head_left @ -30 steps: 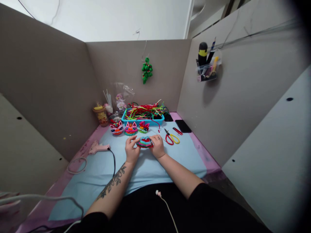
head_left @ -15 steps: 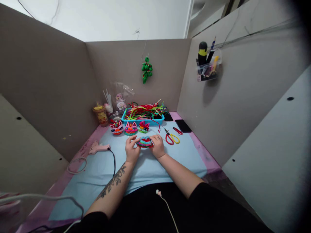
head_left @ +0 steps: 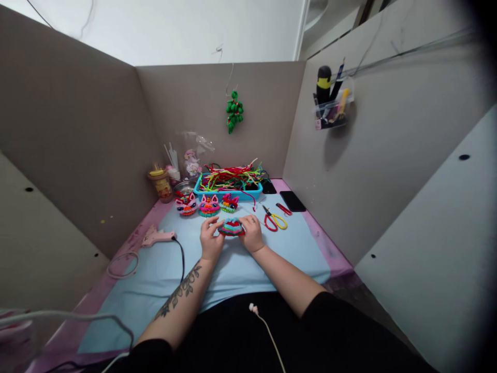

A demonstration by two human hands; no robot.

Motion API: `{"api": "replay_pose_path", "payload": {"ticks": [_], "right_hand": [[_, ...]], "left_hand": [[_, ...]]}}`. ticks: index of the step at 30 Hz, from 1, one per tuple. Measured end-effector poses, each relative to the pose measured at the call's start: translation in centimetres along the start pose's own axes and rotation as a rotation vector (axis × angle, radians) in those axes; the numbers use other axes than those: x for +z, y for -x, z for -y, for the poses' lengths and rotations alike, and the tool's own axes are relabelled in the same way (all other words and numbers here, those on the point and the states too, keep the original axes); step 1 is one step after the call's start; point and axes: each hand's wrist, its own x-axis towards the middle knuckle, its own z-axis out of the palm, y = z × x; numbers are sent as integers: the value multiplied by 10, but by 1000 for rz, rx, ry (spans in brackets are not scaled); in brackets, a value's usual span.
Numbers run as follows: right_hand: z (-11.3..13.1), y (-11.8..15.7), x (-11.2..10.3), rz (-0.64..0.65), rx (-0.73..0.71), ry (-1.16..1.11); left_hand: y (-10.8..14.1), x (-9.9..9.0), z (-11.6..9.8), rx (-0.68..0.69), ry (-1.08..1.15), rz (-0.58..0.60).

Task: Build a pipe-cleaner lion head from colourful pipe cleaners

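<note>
Between my two hands is a small craft piece [head_left: 232, 227] of layered blue, red, pink and green fuzzy stems, held just above the blue cloth. My left hand [head_left: 211, 239] pinches its left edge with thumb and fingers. On the opposite edge, my right hand [head_left: 252, 234] grips it the same way. Just beyond stand three animal-head figures of similar fuzzy material: a pink and red one [head_left: 186, 205], a pink one with a teal base [head_left: 209, 206] and a smaller magenta and green one [head_left: 230, 203].
A blue tray [head_left: 229, 195] heaped with coloured stems stands behind the figures. Scissors [head_left: 275, 219], a red cutter [head_left: 284, 209] and a phone [head_left: 292, 201] lie to the right. A pink glue gun [head_left: 157, 237] with its cord lies left, near a lidded cup [head_left: 161, 186].
</note>
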Motion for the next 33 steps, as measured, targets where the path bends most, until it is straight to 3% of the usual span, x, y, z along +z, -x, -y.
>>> {"api": "replay_pose_path", "payload": {"ticks": [26, 30, 33], "right_hand": [[1, 0, 0, -1, 3, 7], [-2, -1, 0, -8, 43, -22], [-7, -1, -1, -50, 94, -40]], "left_hand": [[-1, -1, -1, 7, -31, 10], [-1, 2, 0, -100, 4, 59], [0, 7, 2, -293, 116, 81]]}}
